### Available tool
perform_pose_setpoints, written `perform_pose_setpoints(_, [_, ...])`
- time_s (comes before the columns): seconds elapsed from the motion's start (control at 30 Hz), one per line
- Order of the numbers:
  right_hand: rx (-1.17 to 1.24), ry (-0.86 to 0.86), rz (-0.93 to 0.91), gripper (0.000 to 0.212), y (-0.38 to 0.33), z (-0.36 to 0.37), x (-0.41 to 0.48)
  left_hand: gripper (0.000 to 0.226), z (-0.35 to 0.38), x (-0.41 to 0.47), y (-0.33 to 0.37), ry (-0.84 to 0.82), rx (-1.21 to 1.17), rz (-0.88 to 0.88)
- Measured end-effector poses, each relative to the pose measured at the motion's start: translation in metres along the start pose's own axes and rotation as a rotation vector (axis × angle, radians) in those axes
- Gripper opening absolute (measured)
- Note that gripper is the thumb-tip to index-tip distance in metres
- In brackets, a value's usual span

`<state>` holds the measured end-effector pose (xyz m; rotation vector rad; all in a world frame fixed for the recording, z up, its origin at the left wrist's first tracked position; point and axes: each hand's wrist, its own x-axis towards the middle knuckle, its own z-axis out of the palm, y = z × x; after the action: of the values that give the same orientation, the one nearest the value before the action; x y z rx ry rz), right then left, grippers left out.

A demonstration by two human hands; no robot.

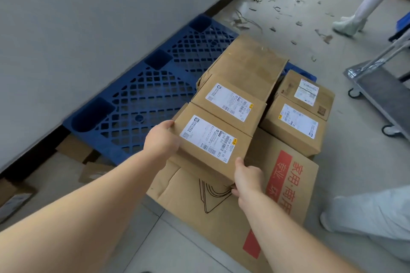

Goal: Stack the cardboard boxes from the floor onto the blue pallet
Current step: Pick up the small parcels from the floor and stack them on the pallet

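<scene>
The left hand (163, 139) is curling round the left edge of the labelled box (210, 142) at centre frame, the right hand (247, 178) is gripping its near corner, and the blue pallet (142, 95) is lying toward the upper left, nearer the left arm

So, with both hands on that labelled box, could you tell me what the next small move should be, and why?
Probably lift the labelled box and swing it left onto the blue pallet. The left hand and right hand grip opposite sides, the box sits over the big printed carton, and free pallet grid shows to its left.
</scene>
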<state>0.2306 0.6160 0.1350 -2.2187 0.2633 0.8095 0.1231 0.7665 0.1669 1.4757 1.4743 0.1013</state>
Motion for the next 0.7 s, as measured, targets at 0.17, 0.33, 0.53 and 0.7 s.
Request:
perform_pose_setpoints(0.17, [-0.002, 0.008, 0.019, 0.025, 0.0, -0.001, 0.009, 0.063, 0.011, 0.006, -0.003, -0.047, -0.043, -0.034])
perform_pose_setpoints(0.33, [0.013, 0.014, 0.033, 0.021, 0.002, -0.001, 0.01, 0.057, 0.012, 0.008, -0.005, -0.054, -0.09, -0.039])
perform_pose_setpoints(0.53, [-0.035, 0.065, -0.059, 0.017, -0.003, 0.001, 0.009, 0.056, 0.006, 0.004, -0.006, -0.071, -0.102, -0.041])
perform_pose_setpoints(0.7, [-0.112, 0.089, -0.234, 0.035, -0.03, 0.009, -0.005, 0.059, -0.006, -0.002, -0.003, -0.023, -0.1, -0.037])
